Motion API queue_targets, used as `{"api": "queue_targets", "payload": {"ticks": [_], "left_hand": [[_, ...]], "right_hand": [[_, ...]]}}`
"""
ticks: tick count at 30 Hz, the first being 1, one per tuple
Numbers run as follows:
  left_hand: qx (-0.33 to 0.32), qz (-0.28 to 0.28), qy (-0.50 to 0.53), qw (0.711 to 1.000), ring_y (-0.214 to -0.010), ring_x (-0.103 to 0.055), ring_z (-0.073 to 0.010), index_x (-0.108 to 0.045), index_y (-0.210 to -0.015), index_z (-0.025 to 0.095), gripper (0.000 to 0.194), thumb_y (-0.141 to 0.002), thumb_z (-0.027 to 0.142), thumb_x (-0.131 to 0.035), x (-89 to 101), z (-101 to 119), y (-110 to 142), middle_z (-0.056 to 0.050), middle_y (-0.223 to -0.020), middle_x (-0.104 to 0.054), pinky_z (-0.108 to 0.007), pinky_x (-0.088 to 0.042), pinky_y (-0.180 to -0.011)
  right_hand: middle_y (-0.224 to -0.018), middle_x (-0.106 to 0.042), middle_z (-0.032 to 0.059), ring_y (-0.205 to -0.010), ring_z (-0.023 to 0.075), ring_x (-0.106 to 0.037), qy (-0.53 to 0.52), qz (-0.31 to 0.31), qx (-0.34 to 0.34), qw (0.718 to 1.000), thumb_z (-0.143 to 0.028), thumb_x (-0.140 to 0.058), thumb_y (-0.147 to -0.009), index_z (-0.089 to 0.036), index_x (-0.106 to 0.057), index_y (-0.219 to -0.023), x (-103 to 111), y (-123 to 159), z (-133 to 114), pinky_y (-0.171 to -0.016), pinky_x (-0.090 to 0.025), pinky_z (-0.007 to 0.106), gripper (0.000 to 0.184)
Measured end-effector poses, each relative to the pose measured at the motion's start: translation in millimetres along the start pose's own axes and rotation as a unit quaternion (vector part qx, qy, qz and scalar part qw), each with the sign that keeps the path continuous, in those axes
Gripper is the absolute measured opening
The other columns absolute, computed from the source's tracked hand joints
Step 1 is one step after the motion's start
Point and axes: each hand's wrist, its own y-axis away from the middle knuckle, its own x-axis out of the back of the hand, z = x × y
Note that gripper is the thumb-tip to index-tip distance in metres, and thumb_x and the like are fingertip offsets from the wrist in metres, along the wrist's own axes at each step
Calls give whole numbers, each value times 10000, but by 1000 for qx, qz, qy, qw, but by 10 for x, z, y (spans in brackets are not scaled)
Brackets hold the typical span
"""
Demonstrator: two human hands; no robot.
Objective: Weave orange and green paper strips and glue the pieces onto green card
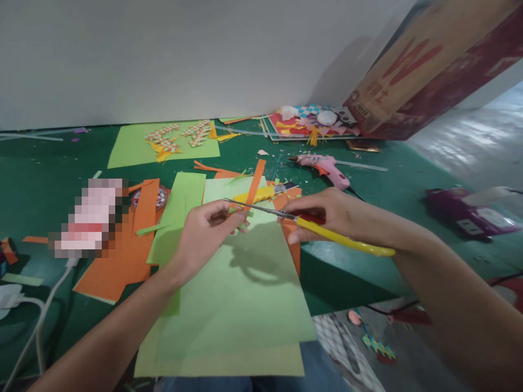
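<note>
My left hand [202, 231] pinches an upright orange paper strip [256, 179] together with small green paper pieces [244, 222] at its lower end. In my right hand [327, 209] are scissors [343, 238] with a long yellow handle and some red inside the grip. Their thin metal blades point left and cross the orange strip just above my left fingertips; whether they touch it I cannot tell. Both hands hover over light green paper sheets [241, 299] at the table's front edge. Behind them lies a yellow utility knife [257, 193].
Orange paper [122, 269] and a phone-like blurred object [92, 218] with a cable lie left. Folded checkered pieces [165, 139] rest on a green sheet behind. Right are a pink glue gun [322, 166], a purple device [466, 215] and a cardboard box [425, 71].
</note>
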Motion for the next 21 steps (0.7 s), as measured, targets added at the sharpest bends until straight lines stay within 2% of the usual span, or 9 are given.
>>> {"api": "queue_targets", "payload": {"ticks": [21], "left_hand": [[7, 5, 4, 1000, -605, -627, -120, -650, -629, 183, 170, -742, 308, -673, -9, 18, -10, -7, -655, -691, -220, -488, -588]], "right_hand": [[-698, -582, 28, -619, 143, -419, 7, 15, 11, 1000, -705, -519, -778, -150, -680, -845, -29, 1, 48, -610, -315, 281, 582]]}}
